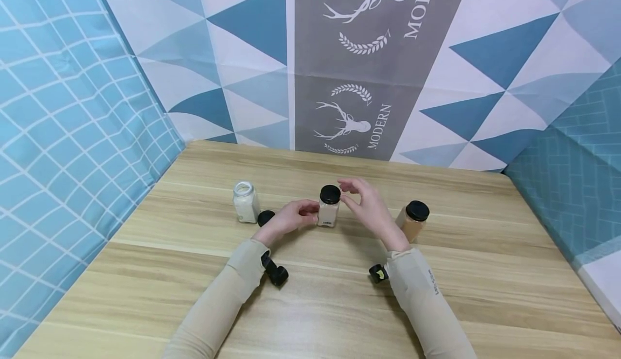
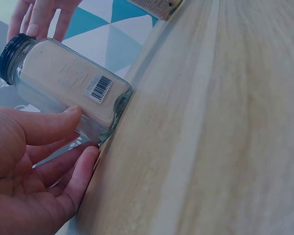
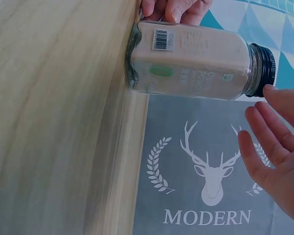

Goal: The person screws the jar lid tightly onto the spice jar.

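A square glass spice jar [image 1: 327,214] of pale beige powder stands upright on the table, its black lid [image 1: 330,194] on. The right wrist view shows "onion powder" printed on the jar [image 3: 196,63], beside a barcode. My left hand [image 1: 293,218] holds the jar low on its left side, thumb on one face and fingers round the base edge in the left wrist view. At the lid's right side is my right hand [image 1: 366,204], fingers spread and loosely bent. Its thumb tip is at the lid's rim; whether it presses there I cannot tell.
Left of my left hand stands a lidless glass jar [image 1: 246,205] of white powder, with a loose black lid [image 1: 266,218] near it. A lidded jar of orange-brown powder [image 1: 412,227] is beside my right wrist. Patterned cloth [image 1: 252,78] hangs behind the wooden table [image 1: 320,305].
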`<state>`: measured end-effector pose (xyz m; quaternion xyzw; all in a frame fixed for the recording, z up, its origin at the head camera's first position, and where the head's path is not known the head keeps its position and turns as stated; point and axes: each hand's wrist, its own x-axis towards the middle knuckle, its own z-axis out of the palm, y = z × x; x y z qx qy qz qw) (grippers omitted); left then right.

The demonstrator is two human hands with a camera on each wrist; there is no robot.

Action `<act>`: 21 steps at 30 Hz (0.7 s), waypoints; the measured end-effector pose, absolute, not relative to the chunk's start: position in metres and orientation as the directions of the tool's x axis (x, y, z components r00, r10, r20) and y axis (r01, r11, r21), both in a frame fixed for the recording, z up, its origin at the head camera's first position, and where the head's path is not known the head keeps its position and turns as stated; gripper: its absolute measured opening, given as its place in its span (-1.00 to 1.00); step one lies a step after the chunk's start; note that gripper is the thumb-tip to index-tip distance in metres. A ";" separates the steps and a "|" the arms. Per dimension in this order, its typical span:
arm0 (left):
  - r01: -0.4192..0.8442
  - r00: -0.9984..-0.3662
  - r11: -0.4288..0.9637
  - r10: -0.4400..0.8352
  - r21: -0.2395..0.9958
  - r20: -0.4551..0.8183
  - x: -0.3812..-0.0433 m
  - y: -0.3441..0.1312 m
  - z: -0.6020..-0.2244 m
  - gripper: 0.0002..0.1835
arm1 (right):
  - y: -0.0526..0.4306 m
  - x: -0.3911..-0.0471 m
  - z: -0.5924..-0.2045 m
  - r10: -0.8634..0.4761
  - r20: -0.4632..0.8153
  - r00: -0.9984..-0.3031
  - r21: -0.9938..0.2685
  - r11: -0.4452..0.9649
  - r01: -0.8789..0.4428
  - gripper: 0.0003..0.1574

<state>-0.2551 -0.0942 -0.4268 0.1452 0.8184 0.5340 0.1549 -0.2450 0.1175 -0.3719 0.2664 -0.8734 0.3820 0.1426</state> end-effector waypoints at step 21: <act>0.087 -0.909 0.398 0.407 0.913 -0.091 -0.256 -0.094 -0.428 -0.53 | 0.110 -0.243 -0.380 -0.455 0.395 -0.798 -0.559 0.570 -0.602 -0.44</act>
